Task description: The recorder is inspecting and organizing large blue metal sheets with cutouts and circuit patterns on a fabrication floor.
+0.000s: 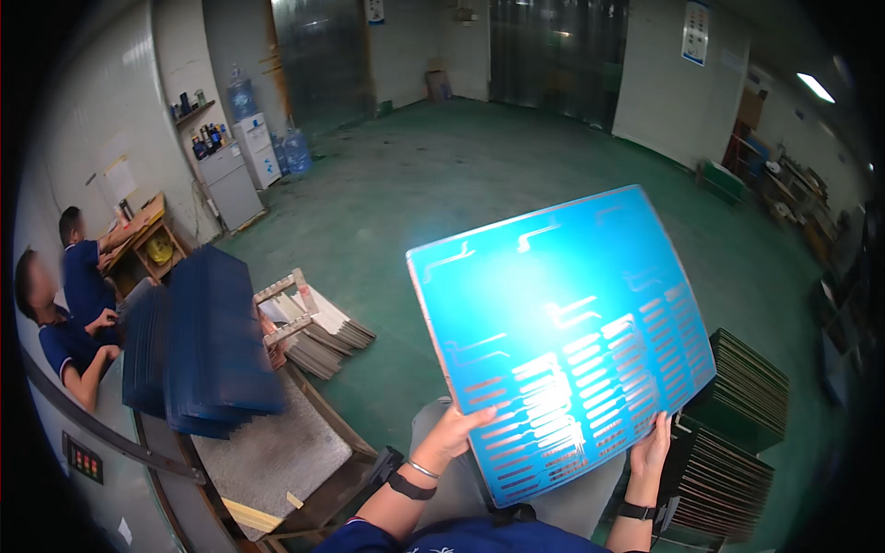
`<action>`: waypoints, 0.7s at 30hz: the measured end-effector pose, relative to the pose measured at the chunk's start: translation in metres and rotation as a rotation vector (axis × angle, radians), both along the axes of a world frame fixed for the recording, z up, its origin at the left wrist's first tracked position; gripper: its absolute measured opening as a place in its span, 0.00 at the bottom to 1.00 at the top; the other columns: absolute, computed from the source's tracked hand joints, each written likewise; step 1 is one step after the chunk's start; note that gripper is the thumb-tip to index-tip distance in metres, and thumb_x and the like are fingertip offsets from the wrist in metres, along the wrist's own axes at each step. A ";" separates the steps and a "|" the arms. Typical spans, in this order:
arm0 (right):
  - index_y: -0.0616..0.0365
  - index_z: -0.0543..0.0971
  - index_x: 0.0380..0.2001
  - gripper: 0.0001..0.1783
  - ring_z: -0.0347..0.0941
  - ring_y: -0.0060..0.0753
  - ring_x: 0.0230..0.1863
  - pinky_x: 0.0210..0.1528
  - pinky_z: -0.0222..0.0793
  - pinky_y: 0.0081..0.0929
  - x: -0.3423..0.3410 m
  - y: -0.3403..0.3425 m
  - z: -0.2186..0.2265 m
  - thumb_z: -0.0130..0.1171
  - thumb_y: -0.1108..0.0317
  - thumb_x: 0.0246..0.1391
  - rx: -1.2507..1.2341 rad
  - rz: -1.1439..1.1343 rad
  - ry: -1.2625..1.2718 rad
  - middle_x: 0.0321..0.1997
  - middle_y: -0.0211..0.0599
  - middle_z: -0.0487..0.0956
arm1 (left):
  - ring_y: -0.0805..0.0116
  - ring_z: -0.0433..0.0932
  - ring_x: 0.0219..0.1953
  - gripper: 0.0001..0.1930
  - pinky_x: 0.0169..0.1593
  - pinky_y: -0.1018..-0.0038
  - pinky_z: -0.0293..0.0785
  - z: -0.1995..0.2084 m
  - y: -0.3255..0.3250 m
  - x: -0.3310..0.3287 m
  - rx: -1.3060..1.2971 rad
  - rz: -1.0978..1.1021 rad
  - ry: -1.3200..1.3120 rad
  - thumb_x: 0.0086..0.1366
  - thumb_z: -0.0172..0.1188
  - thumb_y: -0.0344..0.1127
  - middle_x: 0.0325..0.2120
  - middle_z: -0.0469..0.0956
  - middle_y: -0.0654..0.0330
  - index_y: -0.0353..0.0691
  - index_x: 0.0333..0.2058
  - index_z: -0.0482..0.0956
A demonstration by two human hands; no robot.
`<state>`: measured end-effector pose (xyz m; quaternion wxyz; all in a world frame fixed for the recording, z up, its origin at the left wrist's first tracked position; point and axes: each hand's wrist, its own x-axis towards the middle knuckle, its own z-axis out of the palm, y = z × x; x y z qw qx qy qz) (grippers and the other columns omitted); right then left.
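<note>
Along panel [564, 341]: left hand [453, 431], right hand [651, 446] clasping edges.

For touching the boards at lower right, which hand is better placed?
Probably the right hand: it holds the blue panel on the side nearer those boards. The left hand, at the panel's left edge, is farther away.

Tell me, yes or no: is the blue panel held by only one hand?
No, the left hand holds the blue panel at its left edge and the right hand at its lower edge.
</note>
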<state>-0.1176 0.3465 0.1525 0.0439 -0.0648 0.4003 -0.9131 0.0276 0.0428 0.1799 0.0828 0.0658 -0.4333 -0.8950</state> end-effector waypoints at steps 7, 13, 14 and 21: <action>0.65 0.62 0.53 0.26 0.68 0.30 0.48 0.50 0.63 0.27 0.043 -0.058 -0.004 0.53 0.63 0.55 0.324 -0.031 -0.014 0.49 0.37 0.71 | 0.63 0.70 0.50 0.27 0.51 0.67 0.70 -0.051 -0.002 -0.009 0.379 0.049 -0.047 0.57 0.59 0.29 0.49 0.68 0.53 0.33 0.54 0.61; 0.66 0.71 0.42 0.14 0.69 0.23 0.35 0.39 0.64 0.23 -0.033 -0.097 0.045 0.52 0.69 0.54 0.407 -0.050 0.082 0.35 0.32 0.74 | 0.61 0.75 0.44 0.28 0.42 0.65 0.76 -0.067 -0.019 -0.025 0.290 -0.152 -0.190 0.66 0.43 0.53 0.44 0.73 0.54 0.36 0.54 0.63; 0.65 0.72 0.41 0.13 0.69 0.22 0.35 0.38 0.64 0.22 -0.046 -0.104 0.049 0.52 0.70 0.54 0.459 -0.045 0.085 0.34 0.31 0.74 | 0.60 0.77 0.42 0.29 0.41 0.65 0.77 -0.073 -0.031 -0.021 0.181 -0.241 -0.257 0.66 0.38 0.57 0.43 0.74 0.54 0.37 0.54 0.64; 0.64 0.71 0.21 0.10 0.57 0.16 0.19 0.21 0.56 0.23 -0.102 -0.202 0.010 0.55 0.70 0.52 1.090 -0.182 0.322 0.15 0.26 0.67 | 0.77 0.76 0.31 0.13 0.33 0.77 0.76 -0.167 -0.060 0.028 -0.560 0.507 -0.512 0.67 0.46 0.32 0.33 0.78 0.59 0.36 0.45 0.74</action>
